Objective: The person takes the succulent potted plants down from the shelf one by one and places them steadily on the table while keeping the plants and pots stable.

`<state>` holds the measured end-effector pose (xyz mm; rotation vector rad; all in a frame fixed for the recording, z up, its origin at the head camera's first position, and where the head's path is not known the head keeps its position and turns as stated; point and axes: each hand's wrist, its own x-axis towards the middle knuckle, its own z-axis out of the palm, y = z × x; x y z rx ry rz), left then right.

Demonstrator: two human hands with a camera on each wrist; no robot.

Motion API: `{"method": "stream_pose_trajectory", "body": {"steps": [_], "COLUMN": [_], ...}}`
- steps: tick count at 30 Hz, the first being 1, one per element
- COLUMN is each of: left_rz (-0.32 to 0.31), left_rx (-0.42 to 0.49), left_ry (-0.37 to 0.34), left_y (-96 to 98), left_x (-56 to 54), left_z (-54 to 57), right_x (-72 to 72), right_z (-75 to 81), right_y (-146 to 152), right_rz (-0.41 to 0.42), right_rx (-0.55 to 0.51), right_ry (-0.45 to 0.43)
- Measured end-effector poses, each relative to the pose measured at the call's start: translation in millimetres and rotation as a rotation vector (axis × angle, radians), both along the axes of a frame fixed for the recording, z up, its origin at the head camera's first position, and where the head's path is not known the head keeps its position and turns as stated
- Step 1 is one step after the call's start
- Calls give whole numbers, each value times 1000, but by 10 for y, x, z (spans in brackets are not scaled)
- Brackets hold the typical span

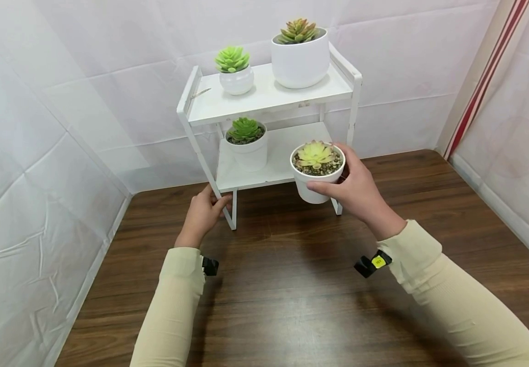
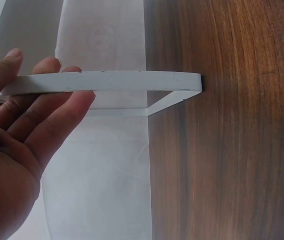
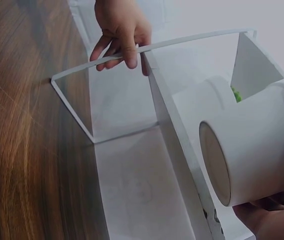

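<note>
My right hand (image 1: 360, 191) grips a white pot (image 1: 313, 188) with a pale yellow-green succulent (image 1: 316, 154) in pebbles. The pot is upright, in front of the lower tier of a white two-tier shelf (image 1: 287, 135). In the right wrist view, the bottom of this pot (image 3: 215, 162) shows, clear of the shelf board. My left hand (image 1: 202, 214) holds the shelf's front left leg (image 2: 131, 81), thumb on one side and fingers on the other. On the lower tier's left stands another white pot (image 1: 250, 155) with a green succulent (image 1: 244, 130).
Up on the top tier are a small round white pot (image 1: 236, 81) with a bright green succulent and a larger white pot (image 1: 300, 63) with a reddish-green one. The shelf stands on a dark wooden table (image 1: 273, 295), with white sheeting (image 1: 122, 92) behind and beside it.
</note>
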<state>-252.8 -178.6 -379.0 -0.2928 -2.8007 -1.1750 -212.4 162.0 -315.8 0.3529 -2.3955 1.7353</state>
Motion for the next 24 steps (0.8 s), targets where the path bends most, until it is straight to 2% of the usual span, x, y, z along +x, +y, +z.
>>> {"method": "stream_pose_trajectory", "body": {"steps": [12,18,24], "left_rz": [5,3,-2], "left_rx": [5,0,17], "left_ry": [5,26,8], "left_y": [2,7,8], "left_x": [7,2,8], "left_z": [0,-20,-2], "right_x": [57,80,102], "right_z": [-68,-94,-132], "right_y": [100,156,224], "right_rz": [-7,-39,-43], "right_rx": [15,48,77], "right_ry": [1,-9,-22]}}
